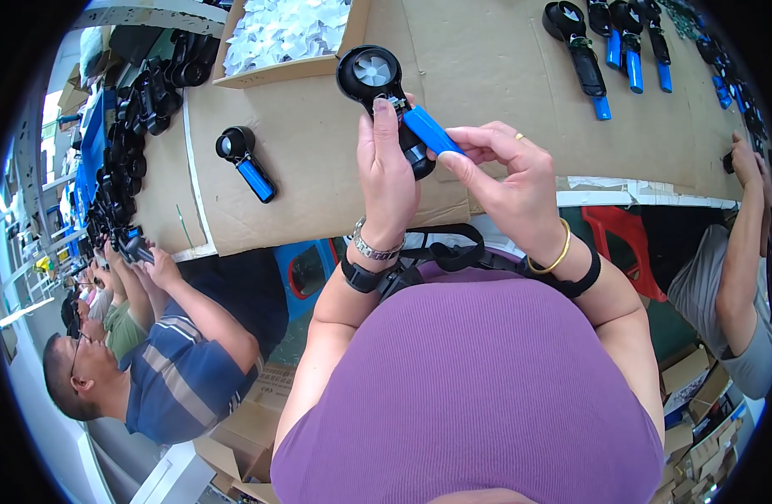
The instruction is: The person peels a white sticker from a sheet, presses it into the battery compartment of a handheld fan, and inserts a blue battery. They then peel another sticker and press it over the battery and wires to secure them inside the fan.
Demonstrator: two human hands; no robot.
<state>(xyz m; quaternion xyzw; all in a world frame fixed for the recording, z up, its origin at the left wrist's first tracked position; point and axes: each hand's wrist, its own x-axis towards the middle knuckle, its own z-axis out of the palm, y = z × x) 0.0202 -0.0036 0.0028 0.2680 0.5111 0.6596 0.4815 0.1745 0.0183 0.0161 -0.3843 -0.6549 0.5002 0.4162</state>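
Observation:
My left hand (388, 168) is wrapped round the black handle of a small handheld fan (374, 74), its thumb lying along the front. White blades show inside the round head, which points up and to the left. Between the thumb and fingers of my right hand (510, 172) is the lower end of a blue cylindrical battery (431, 130). The battery lies slanted beside the fan's handle, its upper end close to the neck; whether it is joined there by wires I cannot tell. Left of my hands lies another black fan (246, 165) with a blue battery showing.
An open cardboard box (289, 38) of white pieces stands at the far side of the cardboard-covered table (302, 109). Several fans with blue batteries (577, 59) lie at the far right. Black parts (155, 92) are heaped at the left. Co-workers sit on both sides.

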